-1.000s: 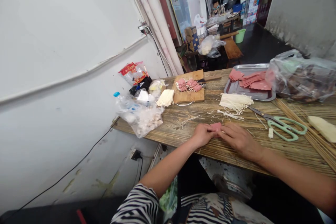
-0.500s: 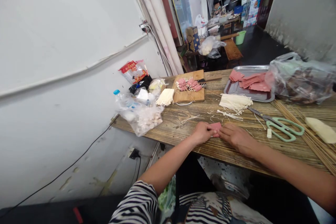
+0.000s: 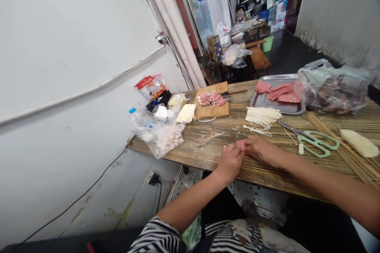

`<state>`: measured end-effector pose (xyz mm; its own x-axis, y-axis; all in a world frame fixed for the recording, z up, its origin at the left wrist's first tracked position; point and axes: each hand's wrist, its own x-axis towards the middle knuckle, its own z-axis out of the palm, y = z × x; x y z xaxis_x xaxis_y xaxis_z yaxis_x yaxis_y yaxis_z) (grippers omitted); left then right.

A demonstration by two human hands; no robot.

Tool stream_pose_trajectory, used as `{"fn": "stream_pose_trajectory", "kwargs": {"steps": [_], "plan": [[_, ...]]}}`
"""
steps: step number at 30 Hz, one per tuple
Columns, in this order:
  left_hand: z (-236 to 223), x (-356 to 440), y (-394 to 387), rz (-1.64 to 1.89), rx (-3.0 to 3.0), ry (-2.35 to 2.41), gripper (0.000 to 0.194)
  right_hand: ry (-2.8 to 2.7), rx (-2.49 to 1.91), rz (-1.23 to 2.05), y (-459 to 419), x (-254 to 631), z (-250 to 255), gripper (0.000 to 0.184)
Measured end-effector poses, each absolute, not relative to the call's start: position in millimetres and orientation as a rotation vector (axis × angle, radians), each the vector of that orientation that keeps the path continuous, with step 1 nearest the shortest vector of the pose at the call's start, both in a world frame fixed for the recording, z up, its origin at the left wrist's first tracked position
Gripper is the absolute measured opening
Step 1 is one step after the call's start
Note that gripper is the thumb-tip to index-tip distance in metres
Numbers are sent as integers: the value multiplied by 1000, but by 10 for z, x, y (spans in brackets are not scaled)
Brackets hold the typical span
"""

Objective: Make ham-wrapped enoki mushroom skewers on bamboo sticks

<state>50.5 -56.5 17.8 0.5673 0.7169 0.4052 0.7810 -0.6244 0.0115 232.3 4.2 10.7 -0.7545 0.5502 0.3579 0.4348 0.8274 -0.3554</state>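
Note:
Near the front edge of the wooden table, a thin pink meat slice (image 3: 240,143) lies between my two hands, mostly covered by fingers. My left hand (image 3: 230,161) is closed at its near left side, fingers bent over it. From the right, my right hand (image 3: 261,150) pinches the other side; its fingertips nearly touch the left ones. Whether anything is rolled inside the slice is hidden. Just beyond lies a bundle of enoki mushrooms (image 3: 263,115), with a few loose strands before it. Green-handled scissors (image 3: 316,142) rest to the right.
A metal tray (image 3: 277,107) holds more pink slices, beside a clear plastic bag (image 3: 332,89). Skewered rolls (image 3: 212,99) lie on a cutting board (image 3: 218,112), near another enoki bundle (image 3: 186,113). Bamboo skewers (image 3: 353,166) and bags (image 3: 166,136) flank the table. Someone sits far back.
My left hand has turned over the slice, its knuckles now facing up, and the right fingers have closed in. Less of the slice shows. The view has shifted slightly.

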Motion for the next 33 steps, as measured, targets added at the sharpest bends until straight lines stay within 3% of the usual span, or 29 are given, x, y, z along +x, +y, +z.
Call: {"fn": "stream_pose_trajectory", "kwargs": {"steps": [12, 22, 33], "plan": [[366, 554, -396, -399, -2820, -1513, 27, -2755, -694, 436, 171, 2385, 311, 40], [433, 530, -216, -309, -2987, -1557, 28, -2672, -703, -60, 7, 2373, 135, 36], [375, 474, -247, -669, -3011, -1736, 24, -2784, -666, 502, 218, 2344, 341, 42]]}}
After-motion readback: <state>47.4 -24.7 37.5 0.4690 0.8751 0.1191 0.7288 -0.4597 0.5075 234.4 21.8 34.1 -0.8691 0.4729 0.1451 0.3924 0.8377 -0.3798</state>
